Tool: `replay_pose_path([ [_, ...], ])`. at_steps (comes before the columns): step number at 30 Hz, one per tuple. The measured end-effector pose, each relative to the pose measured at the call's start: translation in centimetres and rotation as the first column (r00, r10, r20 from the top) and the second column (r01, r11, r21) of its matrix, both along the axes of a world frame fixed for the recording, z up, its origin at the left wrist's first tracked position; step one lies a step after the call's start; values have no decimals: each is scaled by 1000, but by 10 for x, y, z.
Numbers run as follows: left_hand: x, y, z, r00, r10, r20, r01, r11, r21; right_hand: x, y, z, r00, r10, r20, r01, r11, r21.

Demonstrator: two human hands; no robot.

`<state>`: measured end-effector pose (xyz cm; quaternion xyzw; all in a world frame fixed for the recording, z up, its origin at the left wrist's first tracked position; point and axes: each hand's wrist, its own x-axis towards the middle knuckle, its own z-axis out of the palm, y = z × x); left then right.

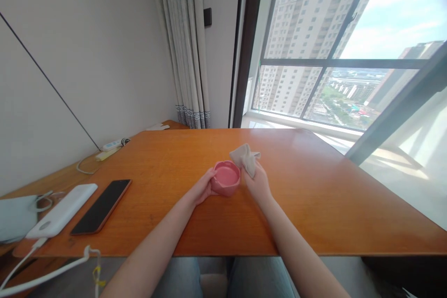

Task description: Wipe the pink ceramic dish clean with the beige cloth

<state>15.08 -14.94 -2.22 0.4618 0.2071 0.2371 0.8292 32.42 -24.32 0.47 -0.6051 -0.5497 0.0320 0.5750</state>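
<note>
A pink bowl [226, 175] with a wavy rim is in the middle of the wooden table [167, 158], tilted a little toward me. My left hand [206, 187] grips its left side, thumb near the rim and fingers against the wall. On the bowl's right, my right hand [257, 181] pinches a crumpled whitish cloth [247, 158]. The cloth's loose part spreads above the fingers, close to the bowl's upper right rim. Whether it touches the rim, I cannot tell. The bowl's underside is hidden.
A black-screened phone [102, 206] and a white power bank [63, 210] with a cable lie at the table's left. Farther back by the wall is a power strip [111, 145]. A curtain [188, 46] hangs behind, and a large window [314, 88] stands beyond the right side.
</note>
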Motion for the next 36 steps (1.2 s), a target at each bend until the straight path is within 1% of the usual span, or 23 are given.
replay_pose_path([
  [1,0,0,0,1000,-5,13,5,1000,3,-3,1,0,990,128,58,-126,991,-41],
  [2,0,0,-1,1000,-5,25,4,1000,4,-6,2,-1,967,237,91,-230,970,-78],
  [3,0,0,-2,999,-1,35,0,1000,8,-9,2,0,944,314,103,-303,947,-107],
  [5,-1,1,-2,999,11,39,-11,1000,18,-12,2,0,922,375,100,-361,923,-135],
  [8,-1,2,-1,999,7,34,-8,999,44,-12,1,2,923,377,80,-363,920,-146],
  [11,-1,1,3,1000,11,27,-12,999,45,-11,2,2,920,385,72,-373,916,-146],
  [14,0,-1,5,998,61,30,-62,998,24,-12,5,0,931,362,52,-355,928,-114],
  [19,4,-2,4,986,158,59,-157,988,-13,-16,12,-8,962,272,11,-272,962,-19],
  [23,6,-2,3,977,204,67,-201,979,-41,-22,13,-10,967,253,29,-253,967,3],
  [26,7,-2,4,974,216,63,-213,976,-50,-26,12,-10,972,232,43,-232,973,-6],
  [28,7,-2,5,971,230,64,-227,972,-53,-28,10,-10,975,209,70,-208,978,-29],
  [30,7,-2,6,966,253,62,-250,967,-54,-30,9,-12,971,195,137,-188,980,-60],
  [34,7,1,7,960,275,60,-273,961,-37,-33,8,-18,924,194,330,-169,980,-102],
  [36,7,2,7,960,275,51,-273,961,-41,-34,9,-20,906,195,376,-166,980,-108],
])
